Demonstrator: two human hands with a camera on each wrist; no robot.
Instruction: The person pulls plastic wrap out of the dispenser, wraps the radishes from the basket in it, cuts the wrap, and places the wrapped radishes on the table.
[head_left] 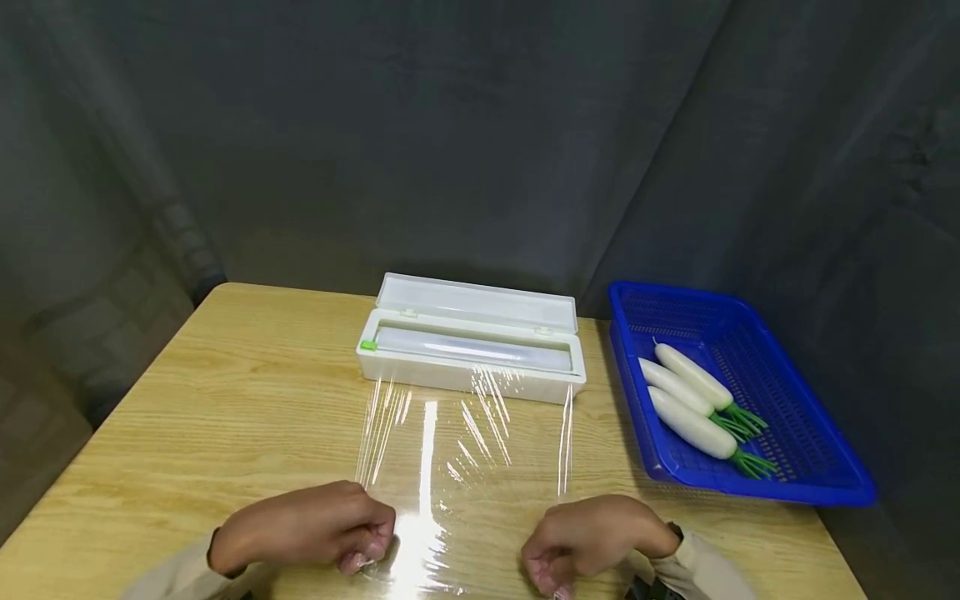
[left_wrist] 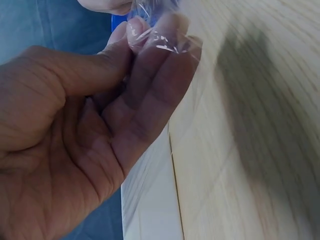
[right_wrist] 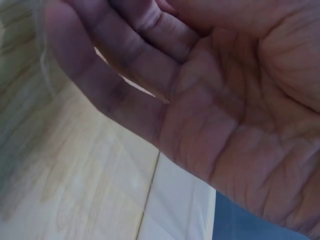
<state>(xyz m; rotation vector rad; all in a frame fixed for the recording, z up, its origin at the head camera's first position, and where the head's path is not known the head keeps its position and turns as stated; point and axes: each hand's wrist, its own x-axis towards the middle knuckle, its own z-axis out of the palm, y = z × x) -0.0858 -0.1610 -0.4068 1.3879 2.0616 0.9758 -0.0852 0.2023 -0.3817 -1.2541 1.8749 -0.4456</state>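
A clear sheet of plastic wrap (head_left: 480,467) stretches from a white dispenser box (head_left: 465,382) toward the near side of the table. The box's lid (head_left: 477,302) is tipped back, and a roll (head_left: 472,347) of the wrap lies inside. My left hand (head_left: 322,525) pinches the sheet's near left corner; in the left wrist view crinkled wrap (left_wrist: 165,44) covers the fingertips. At the near right corner my right hand (head_left: 596,537) grips the sheet with curled fingers. Its fingertips are partly cut off in the right wrist view.
To the right stands a blue plastic basket (head_left: 802,379) with three white radishes (head_left: 688,423) with green stems inside. A green slider (head_left: 368,345) sits at the left end of the box's front edge. Behind the wooden table (head_left: 247,392) hangs a dark curtain (head_left: 420,150).
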